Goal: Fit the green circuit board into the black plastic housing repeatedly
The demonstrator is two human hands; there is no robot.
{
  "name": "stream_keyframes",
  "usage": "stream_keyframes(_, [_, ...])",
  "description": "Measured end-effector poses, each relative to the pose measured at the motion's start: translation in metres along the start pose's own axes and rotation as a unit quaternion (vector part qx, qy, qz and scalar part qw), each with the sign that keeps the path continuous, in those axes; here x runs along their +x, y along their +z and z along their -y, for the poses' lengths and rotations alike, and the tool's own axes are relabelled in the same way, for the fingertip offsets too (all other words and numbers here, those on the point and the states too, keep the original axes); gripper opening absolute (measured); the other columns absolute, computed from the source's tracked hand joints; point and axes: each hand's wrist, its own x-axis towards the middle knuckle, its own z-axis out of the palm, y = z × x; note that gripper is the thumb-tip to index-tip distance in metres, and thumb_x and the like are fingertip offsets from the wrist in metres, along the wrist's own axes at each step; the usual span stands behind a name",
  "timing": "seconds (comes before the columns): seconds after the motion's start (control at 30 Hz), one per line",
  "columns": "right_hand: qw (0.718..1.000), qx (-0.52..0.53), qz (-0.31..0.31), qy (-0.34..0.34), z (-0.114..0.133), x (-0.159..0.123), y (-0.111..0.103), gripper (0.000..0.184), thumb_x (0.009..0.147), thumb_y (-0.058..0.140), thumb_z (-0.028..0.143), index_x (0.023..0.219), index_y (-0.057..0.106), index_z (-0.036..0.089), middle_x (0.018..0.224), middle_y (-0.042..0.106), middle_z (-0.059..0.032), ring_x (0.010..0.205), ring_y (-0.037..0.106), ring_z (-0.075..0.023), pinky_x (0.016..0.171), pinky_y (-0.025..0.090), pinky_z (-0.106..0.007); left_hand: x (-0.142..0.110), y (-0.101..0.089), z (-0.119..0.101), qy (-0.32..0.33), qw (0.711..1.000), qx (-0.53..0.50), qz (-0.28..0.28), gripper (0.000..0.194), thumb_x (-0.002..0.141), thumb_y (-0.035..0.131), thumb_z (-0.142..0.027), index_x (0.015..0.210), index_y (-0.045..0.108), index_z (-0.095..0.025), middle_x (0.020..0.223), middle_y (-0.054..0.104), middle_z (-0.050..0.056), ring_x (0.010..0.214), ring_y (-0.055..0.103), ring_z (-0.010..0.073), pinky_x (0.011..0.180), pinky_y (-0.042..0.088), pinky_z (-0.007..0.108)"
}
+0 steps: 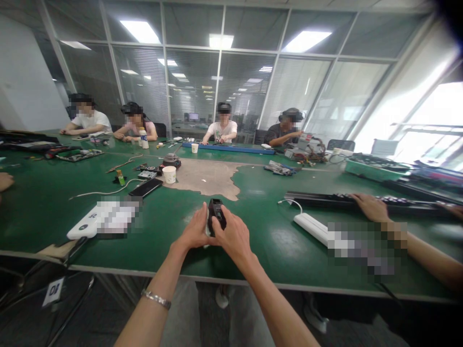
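The left hand point(195, 229) and right hand point(234, 236) are pinching a small black device point(217, 211) between them — it's looking light and stiff, best held by its sides.

The black plastic device point(216, 212) I hold looks matt, the green tabletop point(267, 258) glossy, my bracelet point(156, 299) polished metal.

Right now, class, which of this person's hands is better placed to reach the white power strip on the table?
Right, probably. The right hand is nearer the white power strip, on its side of the black device; the left hand lies beyond the device, farther away.
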Motion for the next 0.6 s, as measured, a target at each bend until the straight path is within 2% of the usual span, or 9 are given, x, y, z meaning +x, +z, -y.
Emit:
stream_keyframes(0.1, [0.999,0.017,-0.043,0.015,-0.012,0.004,-0.007,0.048,0.092,0.049,0.042,0.136,0.051,0.021,0.110,0.069,-0.0088,0.103,0.062,-0.0235,0.087,0.045,-0.032,0.000,-0.002,-0.002,-0.021,0.999,0.031,0.030,0.133,0.057,0.078,-0.068,0.154,0.006,-0.013,0.159,0.012,0.023,0.147,0.012,0.0397,0.118,0.017,0.057])
stream_keyframes(0.23, [0.997,0.001,-0.058,0.046,-0.037,0.000,-0.005,0.048,0.091,0.049,0.041,0.133,0.055,0.018,0.111,0.069,-0.0108,0.104,0.062,-0.0242,0.088,0.045,-0.034,0.000,-0.004,-0.005,-0.027,0.997,0.050,0.044,0.115,0.062,0.076,-0.066,0.152,0.022,-0.018,0.157,0.023,0.019,0.146,0.020,0.0379,0.117,0.021,0.056])
stream_keyframes(0.4, [0.996,-0.038,-0.037,0.066,-0.057,-0.014,0.005,0.046,0.092,0.049,0.039,0.133,0.053,0.019,0.110,0.069,-0.0097,0.104,0.061,-0.0248,0.086,0.045,-0.034,0.002,-0.006,-0.009,-0.016,0.998,0.056,0.035,0.110,0.064,0.076,-0.064,0.150,0.027,-0.017,0.154,0.032,0.018,0.142,0.030,0.0368,0.117,0.025,0.052])
stream_keyframes(0.5, [0.996,-0.055,-0.028,0.064,-0.059,-0.021,0.008,0.047,0.092,0.049,0.041,0.134,0.053,0.019,0.109,0.068,-0.0099,0.103,0.059,-0.0258,0.083,0.045,-0.034,0.002,-0.007,-0.012,-0.009,0.998,0.059,0.031,0.107,0.066,0.074,-0.064,0.149,0.029,-0.014,0.152,0.034,0.019,0.141,0.032,0.0358,0.117,0.026,0.050])
stream_keyframes(0.6, [0.997,-0.053,-0.043,0.046,-0.058,-0.024,0.008,0.050,0.093,0.048,0.045,0.134,0.052,0.018,0.117,0.064,-0.0120,0.108,0.056,-0.0261,0.087,0.045,-0.035,0.001,-0.007,-0.013,-0.007,0.998,0.059,0.024,0.104,0.067,0.075,-0.061,0.148,0.030,-0.015,0.152,0.035,0.019,0.140,0.033,0.0354,0.116,0.027,0.050])
